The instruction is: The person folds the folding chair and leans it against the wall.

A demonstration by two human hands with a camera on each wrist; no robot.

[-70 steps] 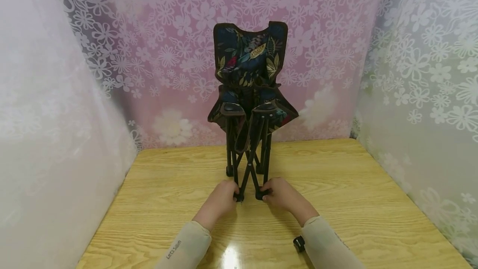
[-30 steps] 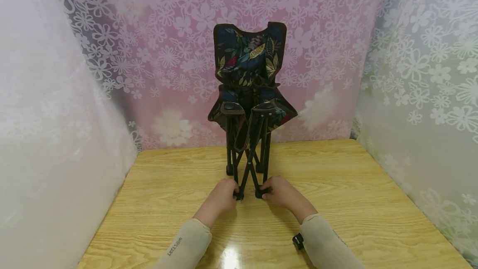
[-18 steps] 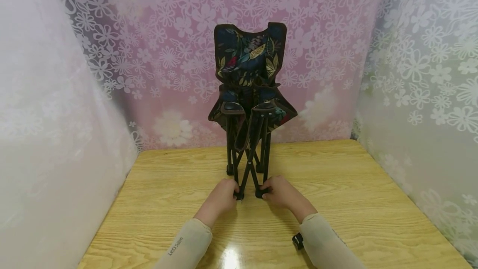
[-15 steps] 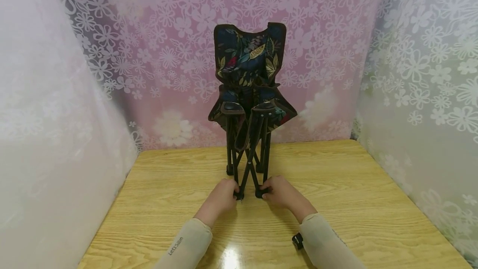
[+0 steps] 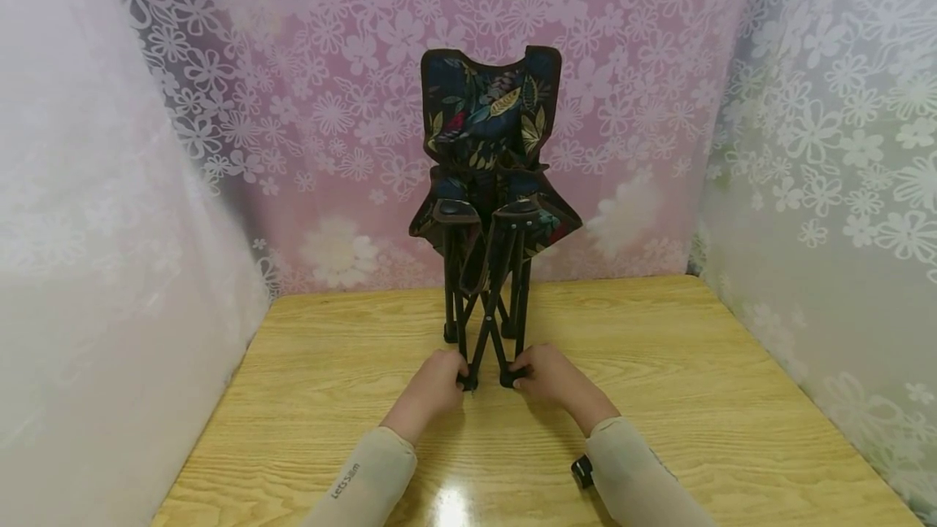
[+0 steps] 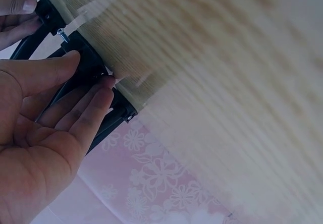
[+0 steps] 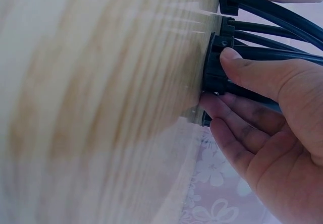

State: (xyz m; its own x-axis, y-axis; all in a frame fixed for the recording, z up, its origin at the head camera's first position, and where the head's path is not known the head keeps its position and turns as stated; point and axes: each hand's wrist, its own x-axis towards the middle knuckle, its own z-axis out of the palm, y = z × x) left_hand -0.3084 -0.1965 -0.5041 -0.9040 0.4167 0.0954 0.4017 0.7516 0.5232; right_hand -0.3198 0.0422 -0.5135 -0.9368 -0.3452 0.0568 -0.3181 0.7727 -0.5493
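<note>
A folding camp chair (image 5: 489,116) with dark leaf-print fabric stands upright on the table, its black legs drawn close together. My left hand (image 5: 433,387) pinches the plastic foot (image 6: 83,57) of the front left leg between thumb and fingers. A small metal screw (image 6: 63,35) sticks out of that foot's side. On the front right foot (image 7: 214,65) my right hand (image 7: 272,98) has its thumb on one side and fingers on the other. The two front feet are a small gap apart. Behind them, the rear feet rest on the table.
The wood-grain table (image 5: 315,397) runs back to a pink flowered curtain (image 5: 351,104). White curtains (image 5: 820,185) hang along both sides. A small black object (image 5: 582,472) sits beside the right sleeve (image 5: 637,462).
Both hands keep their hold on the front feet. Only a very slight shift of the front feet and hands shows in the view; the chair stays folded.
</note>
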